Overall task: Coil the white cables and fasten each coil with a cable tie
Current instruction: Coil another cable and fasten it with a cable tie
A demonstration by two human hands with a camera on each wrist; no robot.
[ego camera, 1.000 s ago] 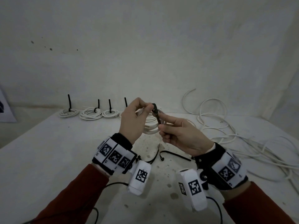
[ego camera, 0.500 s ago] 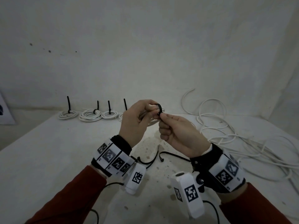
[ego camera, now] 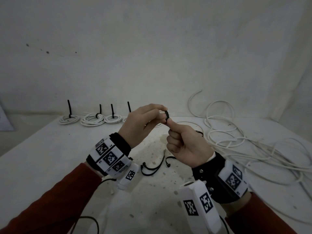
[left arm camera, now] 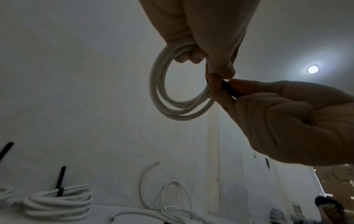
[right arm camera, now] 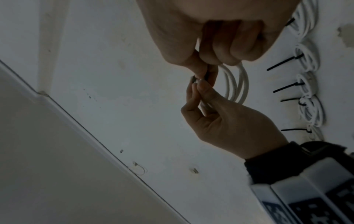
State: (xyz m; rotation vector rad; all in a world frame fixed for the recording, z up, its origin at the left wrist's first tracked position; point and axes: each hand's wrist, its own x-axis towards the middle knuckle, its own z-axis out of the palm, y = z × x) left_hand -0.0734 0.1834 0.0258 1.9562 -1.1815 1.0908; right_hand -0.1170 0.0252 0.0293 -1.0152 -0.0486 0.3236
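Finished coils: four small white cable coils (ego camera: 92, 118), each bound with a black tie whose tail stands up — lined along the far left edge of the pale, stained bench (ego camera: 42, 166), well apart from the hands.

Left hand: the left hand (ego camera: 138, 125), raised above the bench, fingers and thumb curled and clamped on a small coil of white round cable (left arm camera: 172, 94); the loop hangs from its grip, on the side away from the person.

Tie: a black plastic cable tie (ego camera: 166, 115) wraps the gathered strands right at the left fingertips, between the two hands.

Right hand: the right hand (ego camera: 187, 146), just beside and below the left, thumb and forefinger pinched on the tie's strap, other fingers folded.

Key relation: the strap runs from the coil toward the right hand, so a tightening pull would likely go that way, away from the left grip.

Spare ties: loose black ties (ego camera: 152, 166) on the bench below the hands.

Uncoiled stock: a tangle of loose white cable (ego camera: 253, 146) sprawls at right.
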